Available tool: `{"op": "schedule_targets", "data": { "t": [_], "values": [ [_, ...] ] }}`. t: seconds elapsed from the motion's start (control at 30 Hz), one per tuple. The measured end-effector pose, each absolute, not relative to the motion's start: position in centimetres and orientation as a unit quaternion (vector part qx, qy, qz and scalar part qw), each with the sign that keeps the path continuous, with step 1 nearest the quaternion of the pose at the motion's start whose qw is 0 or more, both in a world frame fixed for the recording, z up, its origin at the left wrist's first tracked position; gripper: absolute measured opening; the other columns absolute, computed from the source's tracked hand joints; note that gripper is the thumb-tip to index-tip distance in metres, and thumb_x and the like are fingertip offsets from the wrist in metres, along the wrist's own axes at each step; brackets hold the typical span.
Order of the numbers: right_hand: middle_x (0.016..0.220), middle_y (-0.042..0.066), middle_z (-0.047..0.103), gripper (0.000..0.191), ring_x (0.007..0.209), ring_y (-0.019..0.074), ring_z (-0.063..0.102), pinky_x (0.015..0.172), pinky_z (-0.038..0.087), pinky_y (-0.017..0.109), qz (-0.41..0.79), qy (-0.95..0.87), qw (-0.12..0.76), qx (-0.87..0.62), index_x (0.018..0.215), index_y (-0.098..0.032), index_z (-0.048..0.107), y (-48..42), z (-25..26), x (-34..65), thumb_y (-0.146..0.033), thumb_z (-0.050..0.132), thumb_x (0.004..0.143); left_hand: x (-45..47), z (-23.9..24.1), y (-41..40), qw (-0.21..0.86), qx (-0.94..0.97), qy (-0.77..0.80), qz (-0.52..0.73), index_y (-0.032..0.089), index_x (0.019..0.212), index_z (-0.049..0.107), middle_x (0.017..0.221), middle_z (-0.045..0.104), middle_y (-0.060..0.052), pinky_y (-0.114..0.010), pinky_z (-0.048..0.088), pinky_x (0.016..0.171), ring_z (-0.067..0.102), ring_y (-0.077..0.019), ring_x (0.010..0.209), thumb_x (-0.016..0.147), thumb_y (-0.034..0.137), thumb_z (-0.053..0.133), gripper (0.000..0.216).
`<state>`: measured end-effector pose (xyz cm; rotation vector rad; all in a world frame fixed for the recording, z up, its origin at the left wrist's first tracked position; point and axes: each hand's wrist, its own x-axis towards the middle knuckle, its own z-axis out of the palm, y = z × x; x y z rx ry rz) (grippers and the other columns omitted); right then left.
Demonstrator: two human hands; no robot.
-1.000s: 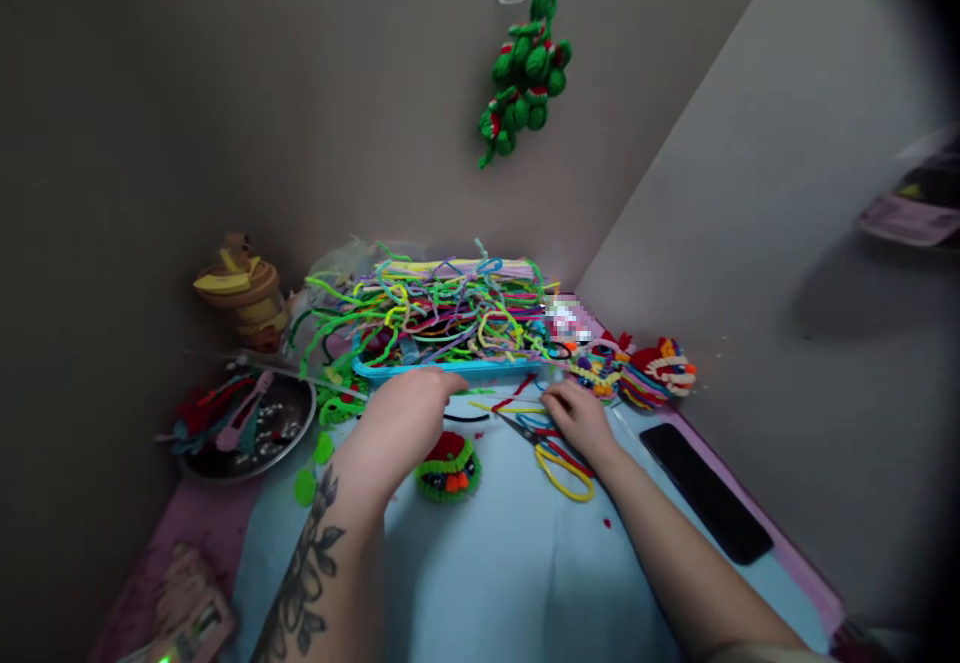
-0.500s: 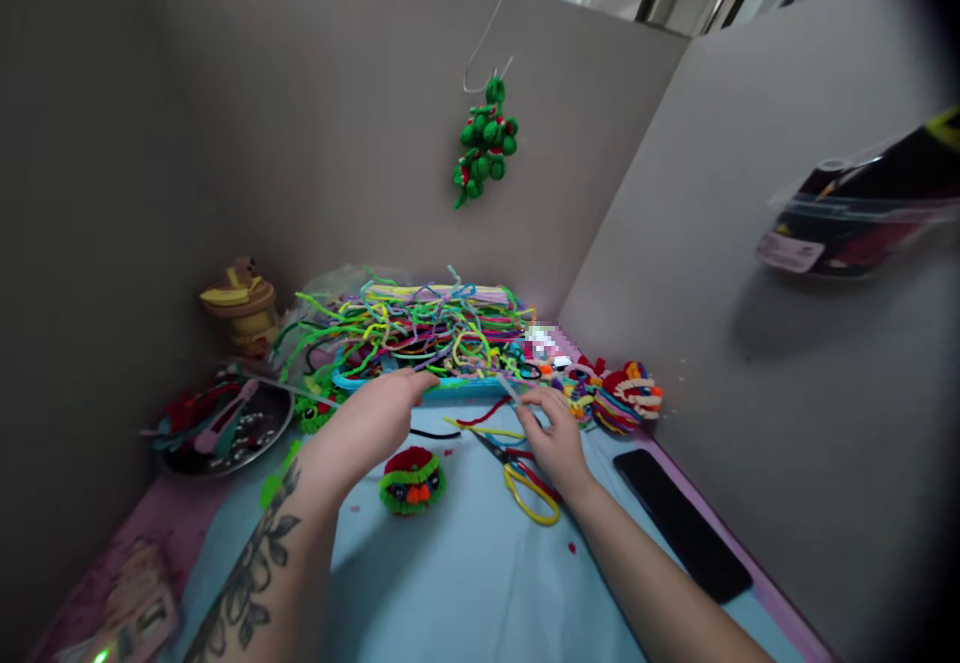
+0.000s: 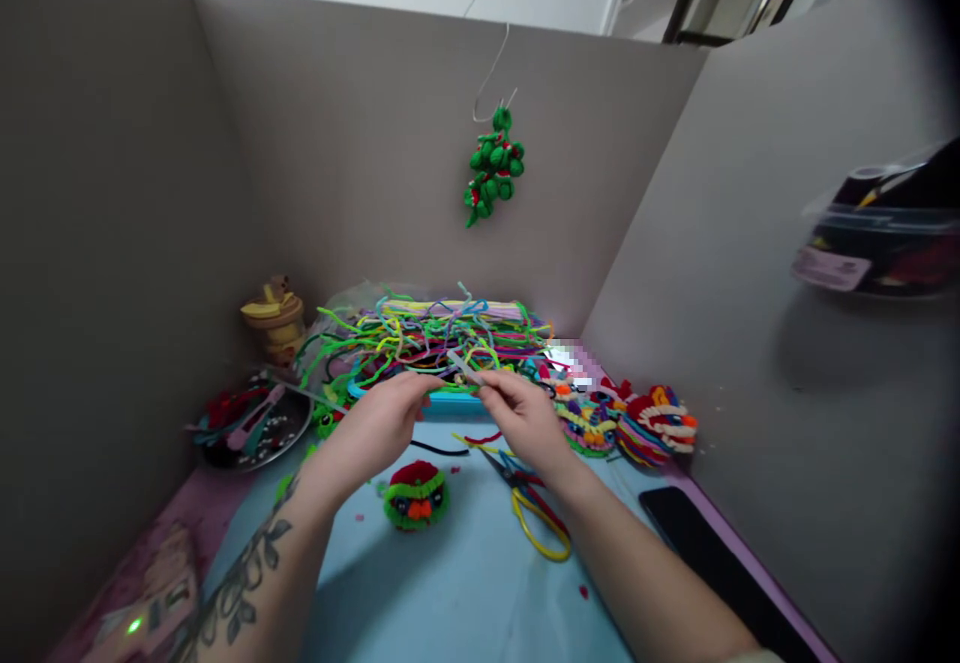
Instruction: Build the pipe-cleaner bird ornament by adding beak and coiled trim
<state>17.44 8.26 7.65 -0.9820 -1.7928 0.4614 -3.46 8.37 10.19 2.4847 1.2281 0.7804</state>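
Observation:
Both hands are raised above the light blue mat (image 3: pixel 465 583), in front of a blue tray (image 3: pixel 450 401) heaped with coloured pipe cleaners (image 3: pixel 427 338). My right hand (image 3: pixel 525 418) pinches a short grey pipe cleaner piece (image 3: pixel 465 368) between thumb and fingers. My left hand (image 3: pixel 382 423) is curled, its fingertips meeting the same piece from the left. Below the hands lie a round green, red and orange fuzzy figure (image 3: pixel 416 495) and yellow-handled scissors (image 3: pixel 529 503).
A metal dish (image 3: pixel 259 428) with bits stands at the left, a yellow-brown toy (image 3: pixel 274 318) behind it. Finished fuzzy figures (image 3: pixel 637 421) sit at the right, a black phone (image 3: pixel 720 563) near them. A green figure (image 3: pixel 493 165) hangs on the grey partition.
Both hands lifted off the mat and came together in front of the tray. My right hand picked up the grey piece. The camera tilted upward.

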Motion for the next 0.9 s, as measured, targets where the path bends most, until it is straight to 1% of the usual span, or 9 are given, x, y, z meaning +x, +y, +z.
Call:
{"op": "schedule_targets", "data": {
  "t": [0.1,0.17,0.23,0.37,0.47,0.57,0.7,0.8,0.9],
  "values": [
    [0.085,0.004,0.066,0.016,0.079,0.0169,0.060,0.072,0.047,0.028,0.185,-0.737,0.508,-0.405,0.087,-0.019,0.064,8.1,7.3,17.0,-0.021,0.048,0.088,-3.1,10.3,8.1,0.136,0.856,0.420,0.267,0.018,0.115,0.060,0.106,0.066,-0.008,-0.029,0.047,0.087,0.060,-0.0173,0.098,0.088,0.010,0.037,0.037],
    [0.083,0.004,0.064,0.016,0.079,0.0167,0.059,0.072,0.046,0.028,0.176,-0.748,0.504,-0.394,0.085,-0.020,0.062,8.0,7.1,16.7,-0.021,0.046,0.089,-2.5,10.5,7.7,0.148,0.856,0.414,0.272,0.020,0.115,0.059,0.111,0.065,-0.007,-0.029,0.046,0.089,0.059,-0.0170,0.101,0.090,0.015,0.039,0.033],
    [0.081,0.004,0.063,0.017,0.079,0.0165,0.058,0.073,0.046,0.028,0.177,-0.757,0.502,-0.378,0.086,-0.020,0.062,7.8,7.0,16.6,-0.020,0.045,0.090,-1.8,10.5,7.3,0.160,0.852,0.419,0.271,0.022,0.114,0.060,0.109,0.065,-0.006,-0.028,0.047,0.087,0.060,-0.0175,0.099,0.091,0.021,0.044,0.028],
    [0.091,0.005,0.061,0.025,0.087,0.0170,0.058,0.079,0.047,0.031,0.177,-0.756,0.517,-0.360,0.103,-0.023,0.066,7.7,7.1,16.7,-0.019,0.045,0.090,-0.8,10.1,7.3,0.136,0.818,0.475,0.294,0.019,0.100,0.065,0.097,0.069,-0.006,-0.028,0.047,0.080,0.063,-0.0186,0.089,0.090,0.023,0.045,0.023],
    [0.090,0.004,0.058,0.030,0.085,0.0154,0.058,0.076,0.048,0.030,0.180,-0.751,0.523,-0.361,0.112,-0.026,0.066,7.6,7.2,17.0,-0.018,0.047,0.090,-0.7,9.6,7.7,0.141,0.786,0.503,0.330,0.017,0.093,0.067,0.088,0.071,-0.005,-0.026,0.047,0.073,0.064,-0.0166,0.078,0.089,0.024,0.046,0.022],
    [0.086,0.003,0.061,0.026,0.083,0.0153,0.059,0.073,0.049,0.028,0.197,-0.742,0.530,-0.360,0.106,-0.025,0.069,7.6,7.2,17.0,-0.017,0.055,0.086,-0.7,9.4,7.9,0.171,0.756,0.522,0.357,0.017,0.086,0.068,0.083,0.072,-0.003,-0.024,0.047,0.068,0.064,-0.0161,0.074,0.088,0.026,0.049,0.022],
    [0.087,0.003,0.067,0.022,0.078,0.0155,0.062,0.069,0.052,0.028,0.230,-0.713,0.539,-0.386,0.101,-0.024,0.070,7.5,7.1,16.9,-0.017,0.062,0.080,0.0,9.2,7.5,0.225,0.758,0.494,0.362,0.016,0.080,0.070,0.080,0.073,-0.003,-0.025,0.048,0.074,0.066,-0.0178,0.080,0.087,0.027,0.050,0.023],
    [0.084,0.003,0.069,0.017,0.080,0.0166,0.063,0.070,0.052,0.029,0.230,-0.712,0.540,-0.386,0.094,-0.023,0.072,7.6,7.3,17.0,-0.018,0.064,0.080,0.4,9.1,7.3,0.246,0.760,0.474,0.370,0.016,0.081,0.070,0.081,0.073,-0.003,-0.026,0.049,0.077,0.066,-0.0181,0.081,0.087,0.026,0.050,0.023],
    [0.081,0.003,0.070,0.012,0.081,0.0170,0.063,0.072,0.051,0.029,0.234,-0.717,0.543,-0.370,0.087,-0.023,0.073,7.6,7.6,17.2,-0.018,0.065,0.079,0.4,9.2,7.2,0.259,0.763,0.452,0.382,0.017,0.082,0.070,0.085,0.073,-0.003,-0.025,0.049,0.076,0.066,-0.0168,0.081,0.086,0.024,0.051,0.021]
  ]
}}
